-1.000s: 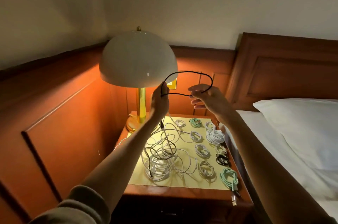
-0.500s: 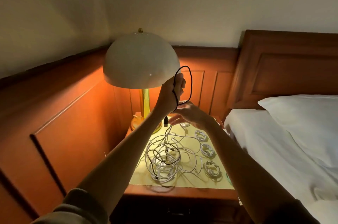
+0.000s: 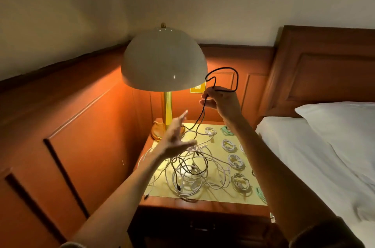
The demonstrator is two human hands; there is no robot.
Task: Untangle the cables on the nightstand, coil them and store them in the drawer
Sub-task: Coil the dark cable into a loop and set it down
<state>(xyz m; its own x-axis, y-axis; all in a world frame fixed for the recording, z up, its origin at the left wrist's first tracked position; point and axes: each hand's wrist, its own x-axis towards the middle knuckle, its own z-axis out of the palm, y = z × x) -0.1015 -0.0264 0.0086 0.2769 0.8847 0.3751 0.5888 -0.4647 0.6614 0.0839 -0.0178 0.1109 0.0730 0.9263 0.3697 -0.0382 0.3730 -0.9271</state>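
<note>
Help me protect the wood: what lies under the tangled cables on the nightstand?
A yellow mat lies under the tangle, on the nightstand top; coiled cables rest on it too. The right forearm covers the mat's right edge.

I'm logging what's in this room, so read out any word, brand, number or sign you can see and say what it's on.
No text can be read here.
Yellow wall plate behind the lamp: a faint pale mark, too small and blurred to read.
Black cable in the right hand, and the cables on the nightstand: no print visible.
</note>
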